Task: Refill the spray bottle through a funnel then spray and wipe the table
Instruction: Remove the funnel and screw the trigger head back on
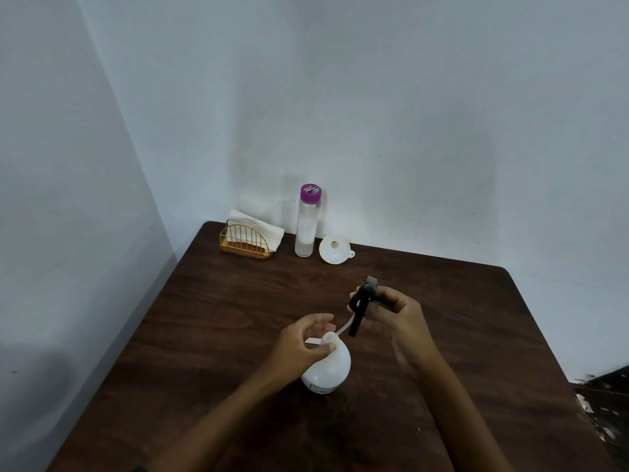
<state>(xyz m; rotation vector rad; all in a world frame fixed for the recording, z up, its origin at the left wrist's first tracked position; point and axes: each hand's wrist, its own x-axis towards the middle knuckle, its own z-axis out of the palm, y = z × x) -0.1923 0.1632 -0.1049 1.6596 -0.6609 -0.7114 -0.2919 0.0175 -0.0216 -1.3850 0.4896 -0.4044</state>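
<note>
Dark wooden worktop (204, 335) in a corner of white walls: a napkin holder (246, 241), a purple-capped bottle (306, 226) and a white funnel (333, 250) line its far edge, with bare wood open to left and right. The left hand (299, 342) grips the neck of the white spray bottle (328, 369), standing near the worktop's middle — the right hand (398, 318), just beside it, clasps the black spray head (360, 301), its thin tube (342, 328) reaching toward the bottle's mouth.
</note>
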